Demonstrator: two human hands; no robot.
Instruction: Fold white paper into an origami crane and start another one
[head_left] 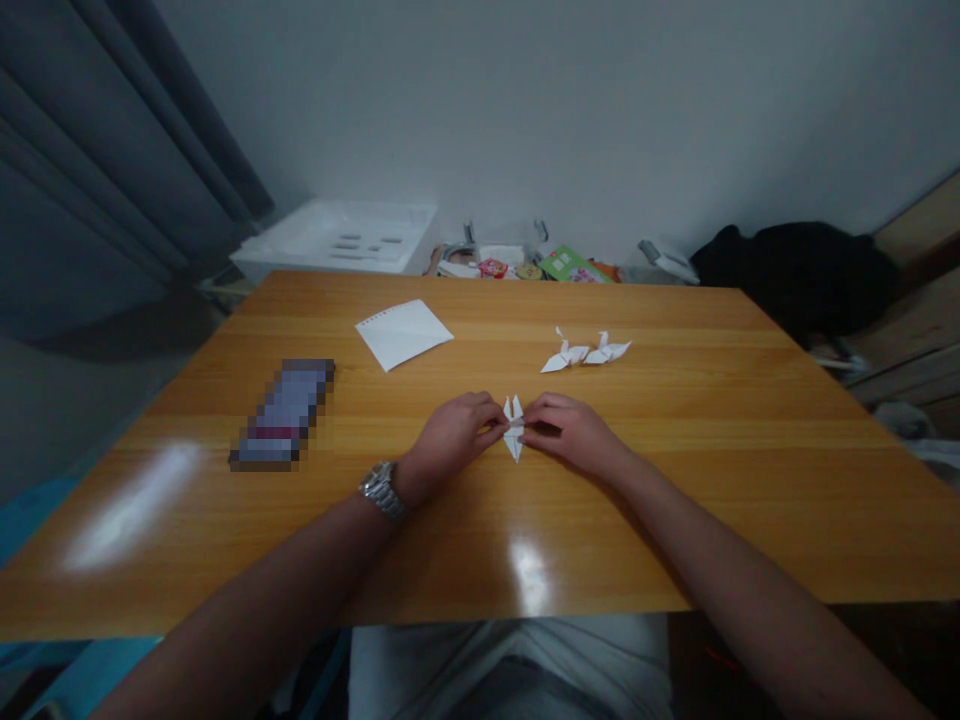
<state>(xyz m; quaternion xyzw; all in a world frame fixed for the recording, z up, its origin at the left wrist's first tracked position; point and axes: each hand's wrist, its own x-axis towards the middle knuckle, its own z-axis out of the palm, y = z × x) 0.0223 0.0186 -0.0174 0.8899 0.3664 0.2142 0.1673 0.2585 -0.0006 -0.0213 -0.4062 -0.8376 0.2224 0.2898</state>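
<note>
Between my two hands is a small piece of folded white paper [514, 441], with two narrow points at its far end and one point toward me. My left hand [463, 428] pinches its left side between thumb and fingers. On the opposite side, my right hand [568, 425] grips the paper in the same way. Farther back and to the right, two finished-looking white paper cranes [585, 353] rest side by side on the wooden table [420, 540]. A metal watch [382, 490] is on my left wrist.
A sheet of white paper [403, 334] with a torn, punched edge lies at the back left. Left of my arm is a blurred-out phone [285, 415]. Behind the table stand a white plastic bin [337, 235], colourful packets [574, 265] and a black bundle [795, 280].
</note>
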